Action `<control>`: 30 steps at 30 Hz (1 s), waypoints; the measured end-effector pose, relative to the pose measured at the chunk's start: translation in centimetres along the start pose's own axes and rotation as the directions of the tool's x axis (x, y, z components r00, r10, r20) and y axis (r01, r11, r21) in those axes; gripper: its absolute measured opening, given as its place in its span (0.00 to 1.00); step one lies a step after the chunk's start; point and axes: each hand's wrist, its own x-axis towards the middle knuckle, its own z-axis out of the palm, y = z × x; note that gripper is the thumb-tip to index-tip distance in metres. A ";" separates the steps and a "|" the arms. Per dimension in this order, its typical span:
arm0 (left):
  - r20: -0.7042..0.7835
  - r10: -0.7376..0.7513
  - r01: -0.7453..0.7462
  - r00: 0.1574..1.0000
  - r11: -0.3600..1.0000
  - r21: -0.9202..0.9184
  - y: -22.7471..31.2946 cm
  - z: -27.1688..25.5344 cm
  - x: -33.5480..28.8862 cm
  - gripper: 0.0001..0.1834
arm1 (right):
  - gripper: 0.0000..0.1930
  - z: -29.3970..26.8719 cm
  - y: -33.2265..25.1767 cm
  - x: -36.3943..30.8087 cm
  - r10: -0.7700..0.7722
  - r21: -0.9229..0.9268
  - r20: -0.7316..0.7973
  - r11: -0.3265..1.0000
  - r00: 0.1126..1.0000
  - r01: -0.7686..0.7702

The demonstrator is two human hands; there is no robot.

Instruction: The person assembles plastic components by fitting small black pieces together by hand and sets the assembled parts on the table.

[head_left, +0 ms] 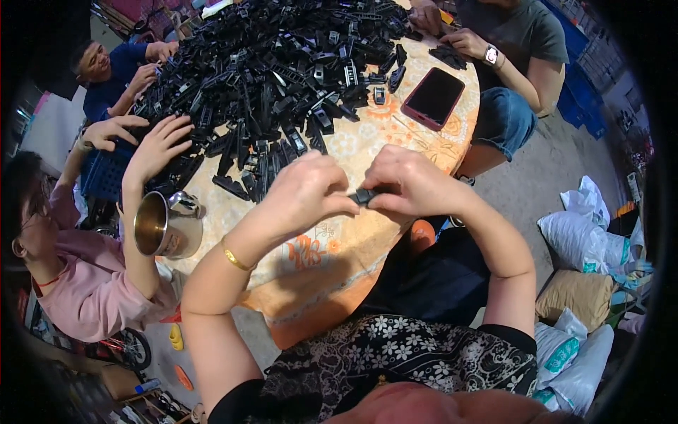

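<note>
Between my two hands, over the near part of the table, is a small black plastic part (364,196). My left hand (311,185) pinches its left end between thumb and fingers. With fingers curled, my right hand (404,182) grips the right end. Fingers cover much of the part, so its exact kind cannot be made out. Just beyond my left hand begins a large heap of black plastic parts (275,78), long and narrow, some with shiny faces. A few loose parts lie at its near edge, close to my left wrist.
A patterned orange tablecloth (332,247) covers the round table. A dark phone (433,98) lies at the right; a metal mug (166,225) stands at the left. Co-workers' hands (159,145) reach to the heap from the left and far right. White sacks (575,237) sit on the floor at right.
</note>
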 end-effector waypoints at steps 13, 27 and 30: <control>-0.361 -0.326 0.478 0.874 0.708 0.520 -3.3 -2.3 0.5 0.22 | 0.11 1.9 6.3 6.2 0.007 -0.318 -0.352 0.940 0.936 -0.127; -0.482 -0.216 0.463 0.849 0.744 0.483 0.2 -3.7 0.2 0.12 | 0.16 -0.3 4.6 1.0 0.472 0.365 -0.064 0.831 0.879 -0.419; -0.297 -0.105 0.266 0.949 0.772 0.577 2.1 -1.3 -0.9 0.12 | 0.15 -1.2 3.1 0.7 0.444 0.125 -0.037 0.891 0.895 -0.437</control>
